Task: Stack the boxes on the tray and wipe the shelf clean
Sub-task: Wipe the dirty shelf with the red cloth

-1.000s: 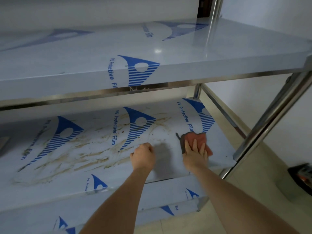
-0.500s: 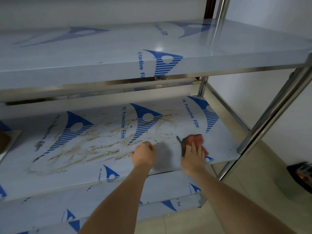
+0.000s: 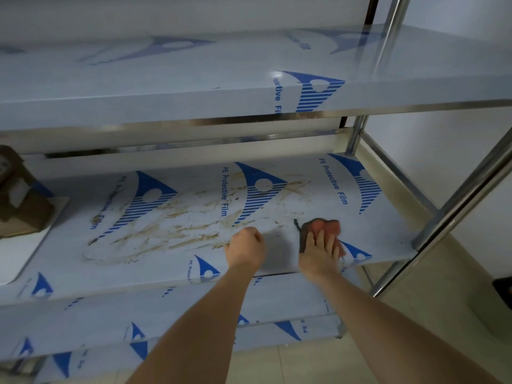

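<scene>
Two "PE Protective Film" prints, smeared shelf [image 3: 194, 253]

The shelf [image 3: 318, 195] wears pale blue-grey film printed with deep blue triangles, white-striped, each pierced by a white disc, plus blue lettering. Brown streaks smear it from nine o'clock toward centre. The cloth [image 3: 322, 227] is salmon-orange with a dark grey edge. A brown box [image 3: 19, 200] sits on a white tray [image 3: 16, 253] at nine o'clock. The posts [image 3: 460, 200] are mirror-bright silver.

Looks like a storeroom or back kitchen: steel shelving rack [image 3: 460, 200] under blue-printed protective film [image 3: 332, 184], bare white walls [image 3: 443, 151], tiled floor [image 3: 432, 286].
</scene>
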